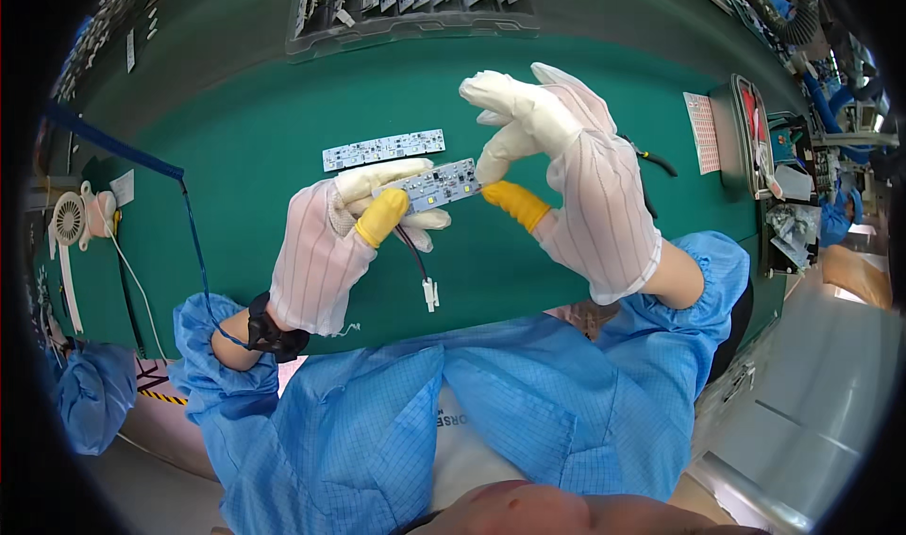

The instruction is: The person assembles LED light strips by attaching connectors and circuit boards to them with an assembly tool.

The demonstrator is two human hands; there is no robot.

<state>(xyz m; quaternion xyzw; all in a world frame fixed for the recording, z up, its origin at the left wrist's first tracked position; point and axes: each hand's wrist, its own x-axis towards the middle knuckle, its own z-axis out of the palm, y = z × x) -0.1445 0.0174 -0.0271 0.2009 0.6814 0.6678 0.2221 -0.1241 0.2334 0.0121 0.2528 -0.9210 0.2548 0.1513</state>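
Observation:
A short white circuit board [442, 187] with small yellow squares is held over the green mat. My left hand [321, 238], in a striped glove with a yellow thumb cover, grips its left end between thumb and fingers. At the board's right end, the thumb and index finger of my right hand [580, 172] pinch the edge; the other fingers are raised and bent. Dark wires [413, 249] hang from below the board to a white connector [430, 294]. Just beyond, a longer strip of circuit boards [383, 150] lies on the mat.
A clear tray [411, 35] of boards stands at the back. Pliers [656, 162] lie partly behind my right hand. On the right are a metal box [741, 129] and a pink-marked sheet [701, 133]. A blue cord [195, 238] runs to my left wrist, near a small fan [69, 218].

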